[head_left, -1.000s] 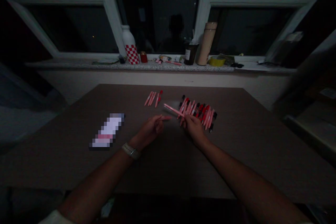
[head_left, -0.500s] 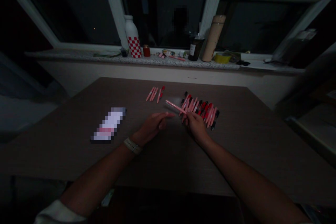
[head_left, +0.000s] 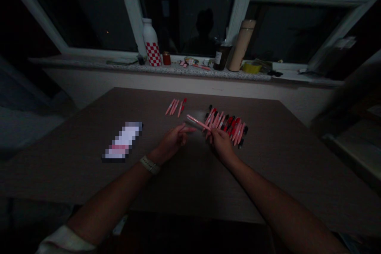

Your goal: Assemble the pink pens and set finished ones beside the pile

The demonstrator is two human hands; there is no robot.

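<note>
A slim pink pen (head_left: 198,122) is pinched near its lower right end by my right hand (head_left: 220,143). Its other end points up and left, clear of the tabletop. My left hand (head_left: 172,142), a pale watch strap at its wrist, is just below and left of that pen. A finger stretches toward the pen without visibly touching it, while other fingers curl; nothing can be made out in this hand. Beside my right hand lies a row of pink pens (head_left: 237,131) mixed with red and black ones. A smaller group of pink pens (head_left: 172,107) lies farther back, near a red piece (head_left: 183,104).
A phone (head_left: 122,143), its screen blurred out, lies left of my hands on the brown table (head_left: 89,127). On the windowsill stand a red-checked white bottle (head_left: 152,47), a small jar (head_left: 166,58), a dark cup (head_left: 222,57), a tall beige flask (head_left: 242,45) and yellow tape (head_left: 251,66).
My left hand has drawn slightly left, away from the pen. My right hand holds the same pen almost in place, its free end shifted a little left. The pens on the table have not moved.
</note>
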